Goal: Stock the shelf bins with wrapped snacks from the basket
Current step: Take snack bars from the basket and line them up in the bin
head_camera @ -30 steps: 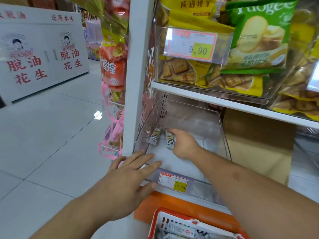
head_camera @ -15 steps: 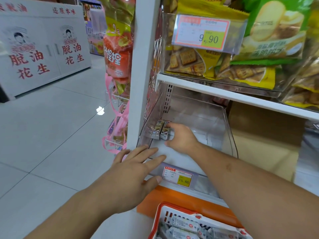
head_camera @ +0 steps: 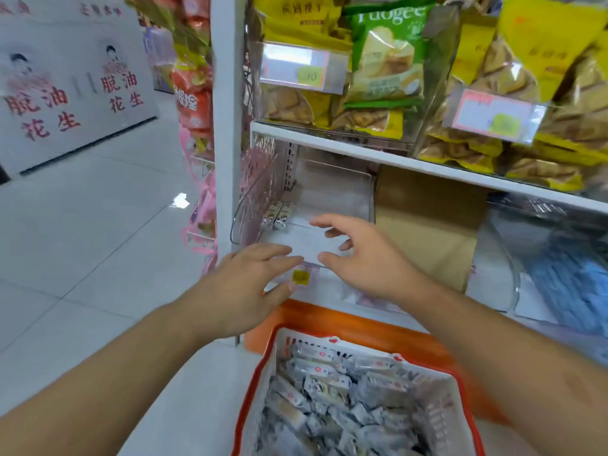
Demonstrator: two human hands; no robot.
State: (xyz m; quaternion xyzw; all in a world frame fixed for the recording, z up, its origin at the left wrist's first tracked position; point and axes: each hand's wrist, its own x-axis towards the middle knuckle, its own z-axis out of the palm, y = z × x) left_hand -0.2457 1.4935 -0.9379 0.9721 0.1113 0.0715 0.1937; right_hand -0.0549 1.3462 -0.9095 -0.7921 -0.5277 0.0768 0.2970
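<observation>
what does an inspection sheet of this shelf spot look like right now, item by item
surface: white shelf with a clear bin below it, bin mostly bare.
job's things: two wrapped snacks side by side at the bin's back left; basket below holds many more wrapped snacks.
clutter: brown cardboard beside the bin; blue packs in the next bin to the right.
grippers: left hand rests with straight fingers on the bin's front edge; right hand open over the bin front, holding nothing.
cables: nothing seen.
surroundings: bagged biscuits in the upper bins, price tags blurred, white tiled floor, white sign with red characters.
</observation>
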